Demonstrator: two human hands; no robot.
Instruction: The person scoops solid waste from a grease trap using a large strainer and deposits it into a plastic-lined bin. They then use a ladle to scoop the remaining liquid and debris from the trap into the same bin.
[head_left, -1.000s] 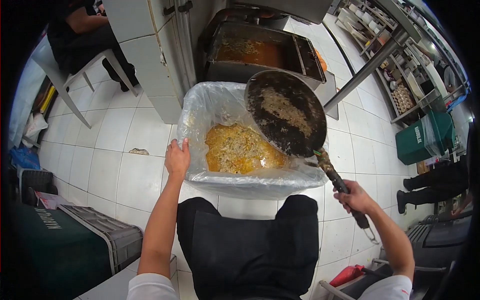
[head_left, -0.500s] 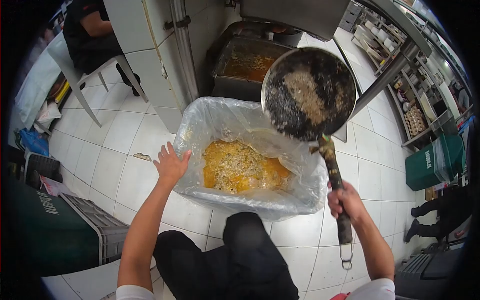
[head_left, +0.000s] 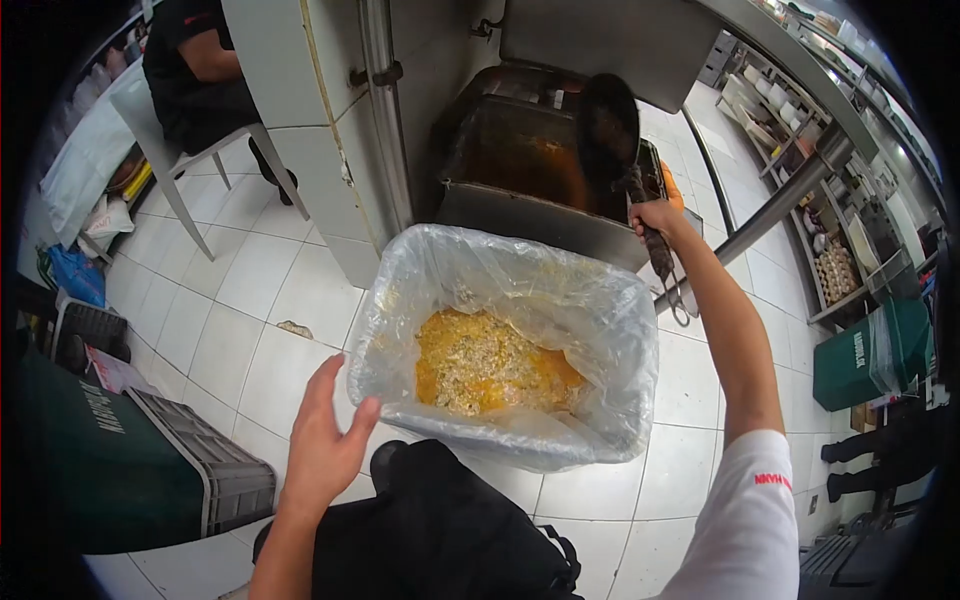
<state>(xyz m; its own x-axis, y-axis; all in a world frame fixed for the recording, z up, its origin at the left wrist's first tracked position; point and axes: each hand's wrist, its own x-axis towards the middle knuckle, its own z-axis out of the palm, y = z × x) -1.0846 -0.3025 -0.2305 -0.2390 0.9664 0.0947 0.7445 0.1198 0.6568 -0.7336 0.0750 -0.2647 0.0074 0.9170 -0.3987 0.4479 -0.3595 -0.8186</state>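
Note:
My right hand is closed round the handle of a blackened frying pan. The pan is tilted, nearly edge-on to me, over a metal tank of dark brownish liquid, whose surface lies partly behind the pan. In front of me stands a bin lined with a clear plastic bag. Wet yellow-orange food waste with pale bits lies in the bin. My left hand is held open by the bin's near left corner, thumb apart from the fingers, holding nothing.
A tiled pillar and a metal pipe rise left of the tank. A metal bar slants past on the right. Green bins stand left. A person sits on a grey chair. Another person's legs show at right.
The frying pan and my right hand have moved forward from beside the bin to over the tank, and the pan has turned edge-on. My left hand has drawn back nearer to me, still open.

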